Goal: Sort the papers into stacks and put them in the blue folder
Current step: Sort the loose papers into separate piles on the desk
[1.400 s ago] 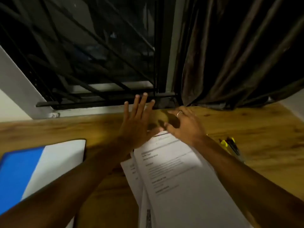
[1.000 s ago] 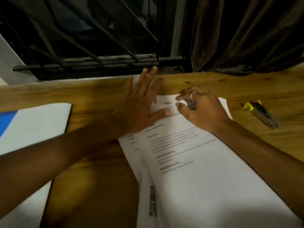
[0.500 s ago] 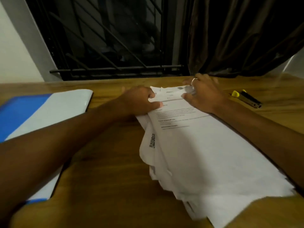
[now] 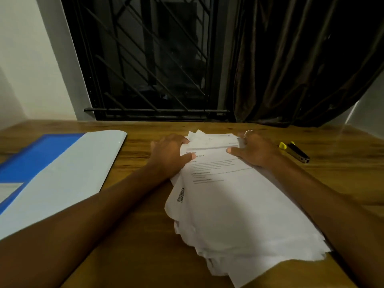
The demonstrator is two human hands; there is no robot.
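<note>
Where the left hand (image 4: 169, 151) lay flat a moment ago, it now curls round a far corner of the papers (image 4: 239, 208), thumb on top. The right hand (image 4: 256, 151) grips the other far corner the same way. The papers lie between both hands on the surface (image 4: 349, 167), not yet sorted. The folder (image 4: 68, 169) lies open, left of the left hand.

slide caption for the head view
The left hand and right hand grip a loose white paper stack on a wooden desk beside a blue folder
</note>
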